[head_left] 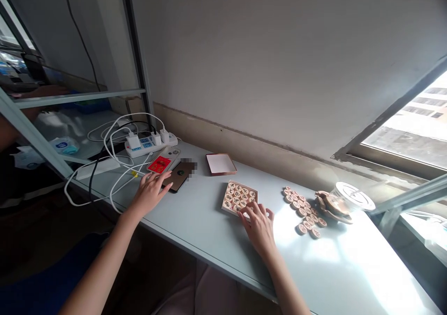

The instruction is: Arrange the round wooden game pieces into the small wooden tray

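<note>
My right hand [259, 225] rests on the near right corner of a small wooden box [226, 204] filled with round wooden game pieces [238, 194]; its fingers curl onto the pieces there. My left hand [151, 191] lies flat on the table with fingers spread, touching the near edge of a dark phone [181, 174]. A loose group of the same round pieces [303, 210] lies on the table to the right of the box.
The box's lid [220, 164] lies further back. A red packet [159, 164], a power strip [148, 144] with chargers and white cables [115, 166] crowd the left. A clear lidded cup [351, 199] and a wooden object stand at the right. The pale table [195, 222] runs along a wall.
</note>
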The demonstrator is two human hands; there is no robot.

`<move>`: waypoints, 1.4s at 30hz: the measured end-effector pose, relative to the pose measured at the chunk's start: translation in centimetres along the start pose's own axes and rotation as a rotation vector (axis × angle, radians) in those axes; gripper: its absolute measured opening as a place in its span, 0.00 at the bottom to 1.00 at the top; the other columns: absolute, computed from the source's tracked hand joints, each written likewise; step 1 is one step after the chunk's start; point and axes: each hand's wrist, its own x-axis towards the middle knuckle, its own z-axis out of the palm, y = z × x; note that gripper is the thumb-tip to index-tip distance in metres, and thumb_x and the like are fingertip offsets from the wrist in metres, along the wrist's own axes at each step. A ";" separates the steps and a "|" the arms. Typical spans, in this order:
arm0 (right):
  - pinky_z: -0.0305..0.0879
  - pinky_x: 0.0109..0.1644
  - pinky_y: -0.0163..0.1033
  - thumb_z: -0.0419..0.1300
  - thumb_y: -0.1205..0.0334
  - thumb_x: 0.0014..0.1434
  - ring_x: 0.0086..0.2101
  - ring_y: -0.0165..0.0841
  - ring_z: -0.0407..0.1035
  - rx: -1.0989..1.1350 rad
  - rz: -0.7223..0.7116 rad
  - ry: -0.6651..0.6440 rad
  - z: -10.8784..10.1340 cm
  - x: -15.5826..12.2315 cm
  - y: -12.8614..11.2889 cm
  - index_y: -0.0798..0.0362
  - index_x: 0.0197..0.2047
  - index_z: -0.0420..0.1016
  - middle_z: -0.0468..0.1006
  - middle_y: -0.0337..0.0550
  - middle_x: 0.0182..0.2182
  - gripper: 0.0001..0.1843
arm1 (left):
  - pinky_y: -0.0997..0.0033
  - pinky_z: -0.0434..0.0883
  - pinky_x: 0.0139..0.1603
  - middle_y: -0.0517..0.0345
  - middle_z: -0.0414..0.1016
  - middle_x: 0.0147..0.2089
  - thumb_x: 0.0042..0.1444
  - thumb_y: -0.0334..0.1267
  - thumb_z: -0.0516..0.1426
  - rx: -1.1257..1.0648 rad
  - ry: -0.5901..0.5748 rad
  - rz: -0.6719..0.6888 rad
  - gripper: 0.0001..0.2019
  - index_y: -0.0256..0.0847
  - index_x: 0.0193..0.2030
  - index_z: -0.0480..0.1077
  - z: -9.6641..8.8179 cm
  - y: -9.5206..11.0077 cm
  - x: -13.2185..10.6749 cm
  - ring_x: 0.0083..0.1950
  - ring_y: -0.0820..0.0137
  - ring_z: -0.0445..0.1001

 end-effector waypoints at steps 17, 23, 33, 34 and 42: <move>0.48 0.55 0.47 0.49 0.58 0.65 0.45 0.36 0.63 0.056 0.008 0.004 0.0 -0.2 0.1 0.46 0.41 0.72 0.73 0.42 0.43 0.11 | 0.59 0.61 0.56 0.56 0.73 0.50 0.63 0.48 0.45 -0.250 -0.089 0.182 0.17 0.45 0.51 0.66 2.5 6.7 5.7 0.53 0.63 0.68; 0.46 0.57 0.46 0.51 0.58 0.64 0.45 0.34 0.64 0.061 0.008 0.009 -0.3 -0.3 0.0 0.45 0.40 0.73 0.73 0.40 0.43 0.09 | 0.67 0.66 0.51 0.57 0.74 0.48 0.63 0.43 0.47 -0.599 -0.169 0.326 0.13 0.44 0.47 0.69 7.5 13.2 11.4 0.50 0.67 0.70; 0.32 0.62 0.62 0.44 0.54 0.64 0.63 0.45 0.43 -0.350 0.565 0.022 0.1 0.0 10.2 0.55 0.61 0.60 0.56 0.55 0.62 0.25 | 0.59 0.64 0.55 0.51 0.69 0.50 0.64 0.43 0.44 -0.503 0.042 0.365 0.14 0.41 0.47 0.67 12.0 12.8 11.1 0.53 0.63 0.66; 0.28 0.61 0.63 0.44 0.54 0.64 0.64 0.45 0.40 -0.372 0.569 -0.020 0.4 0.0 11.2 0.55 0.62 0.59 0.53 0.56 0.63 0.26 | 0.58 0.63 0.56 0.52 0.69 0.51 0.64 0.43 0.44 -0.490 0.062 0.369 0.14 0.42 0.47 0.68 11.9 12.9 11.1 0.54 0.62 0.65; 0.35 0.63 0.59 0.42 0.61 0.65 0.57 0.40 0.57 -0.249 0.409 -0.070 -0.3 -0.9 10.5 0.53 0.49 0.68 0.70 0.50 0.53 0.17 | 0.61 0.67 0.49 0.52 0.71 0.44 0.64 0.41 0.44 -0.463 0.026 0.402 0.14 0.41 0.41 0.68 11.1 13.8 10.9 0.47 0.63 0.69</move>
